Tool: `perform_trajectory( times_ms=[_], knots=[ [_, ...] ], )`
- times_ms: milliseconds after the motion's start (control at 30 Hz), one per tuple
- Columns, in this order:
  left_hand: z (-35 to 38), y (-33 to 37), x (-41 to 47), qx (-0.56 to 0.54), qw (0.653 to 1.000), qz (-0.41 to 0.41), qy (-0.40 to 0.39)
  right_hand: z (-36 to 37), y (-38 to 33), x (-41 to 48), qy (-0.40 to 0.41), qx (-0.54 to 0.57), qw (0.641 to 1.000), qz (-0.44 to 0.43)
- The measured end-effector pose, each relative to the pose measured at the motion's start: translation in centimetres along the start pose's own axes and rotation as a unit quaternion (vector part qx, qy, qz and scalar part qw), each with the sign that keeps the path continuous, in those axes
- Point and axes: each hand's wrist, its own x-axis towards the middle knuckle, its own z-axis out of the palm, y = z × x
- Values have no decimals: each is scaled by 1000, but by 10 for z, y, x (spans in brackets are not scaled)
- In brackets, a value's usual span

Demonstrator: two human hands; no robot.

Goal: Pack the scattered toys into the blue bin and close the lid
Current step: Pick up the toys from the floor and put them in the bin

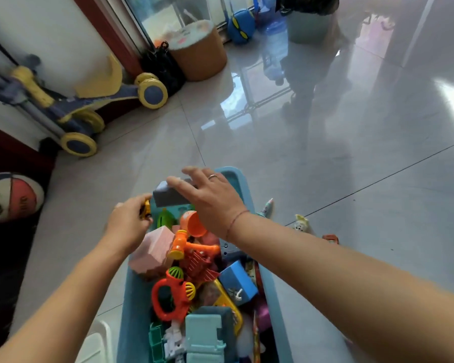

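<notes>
My left hand [127, 224] pinches a small yellow toy car [146, 209] over the far left edge of the blue bin [269, 281]. The bin stands on the tiled floor [273, 142] in front of me, heaped with toys. My right hand [211, 200] holds a grey block [169, 197] above the bin's far end, fingers spread over its top. In the bin lie a pink block [155, 248], an orange hammer [188, 247] and a blue block [237, 282]. The basketball [11, 196] at left bears lettering too blurred to read.
</notes>
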Motion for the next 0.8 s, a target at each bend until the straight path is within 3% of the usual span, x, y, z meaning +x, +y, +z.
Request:
perform_trajectory(
  times_ms=[133, 267, 400, 500, 600, 700, 800],
  knots=[
    [12, -20, -17, 23, 999, -16, 27, 29, 2, 6, -240, -42, 970, 16],
    [7, -17, -50, 37, 991, 93, 92, 49, 4, 8, -258, -71, 963, 17],
    [8, -7, -110, -29, 972, 216, 85, 63, -5, 20, -274, -54, 959, 44],
    [13, -14, -147, -33, 967, 248, 41, 66, -10, 29, -300, -5, 951, 79],
    [14, -29, -173, -27, 981, 180, -61, 67, -12, 19, -272, 10, 957, 102],
    [20, -44, -191, -77, 988, 57, -125, 62, -16, -16, -169, 32, 980, 96],
    [19, -40, -188, -51, 989, 92, -104, 37, -18, -46, -47, 70, 995, 52]
  ],
)
